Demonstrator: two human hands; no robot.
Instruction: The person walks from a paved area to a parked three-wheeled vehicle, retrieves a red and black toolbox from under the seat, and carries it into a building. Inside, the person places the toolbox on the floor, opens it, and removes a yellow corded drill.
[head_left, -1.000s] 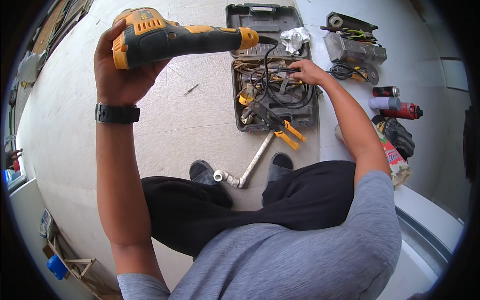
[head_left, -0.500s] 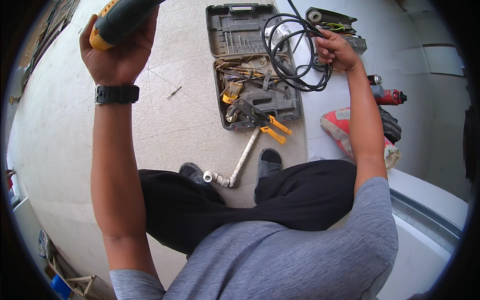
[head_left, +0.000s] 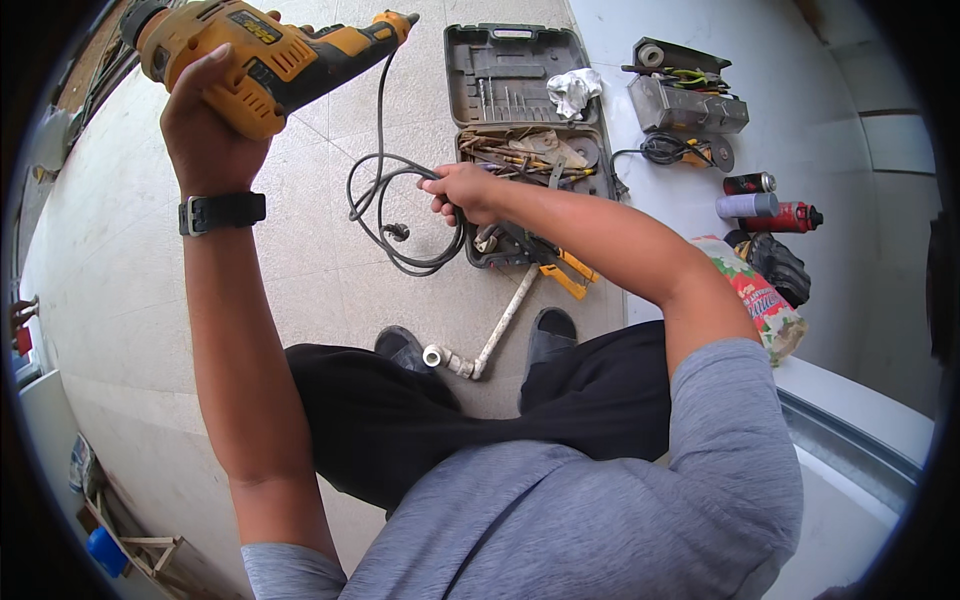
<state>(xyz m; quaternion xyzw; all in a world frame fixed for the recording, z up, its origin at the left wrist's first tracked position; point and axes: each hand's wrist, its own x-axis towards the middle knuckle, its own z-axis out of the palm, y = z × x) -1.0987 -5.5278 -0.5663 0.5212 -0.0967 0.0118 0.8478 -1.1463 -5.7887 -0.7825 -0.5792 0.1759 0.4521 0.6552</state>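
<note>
My left hand (head_left: 205, 125) is raised at the upper left, gripping a yellow power drill (head_left: 255, 55) by its handle, nose pointing right. Its black cord (head_left: 390, 210) hangs from the drill in loose loops over the tiled floor, plug dangling inside the loops. My right hand (head_left: 462, 190) reaches forward and grips the bundled cord, just left of an open grey tool case (head_left: 525, 90) holding drill bits, a white rag and assorted hand tools. A black watch sits on my left wrist.
A white pipe with a fitting (head_left: 485, 340) lies on the floor between my dark shoes. On the right stand a metal box with tools (head_left: 685, 100), spray cans (head_left: 765, 200), a dark glove (head_left: 775, 265) and a printed bag (head_left: 760, 305). A white ledge runs lower right.
My right hand has swung the coiled cord from above the case's right side down and left, beside the case. The drill has come back into view at the upper left.
</note>
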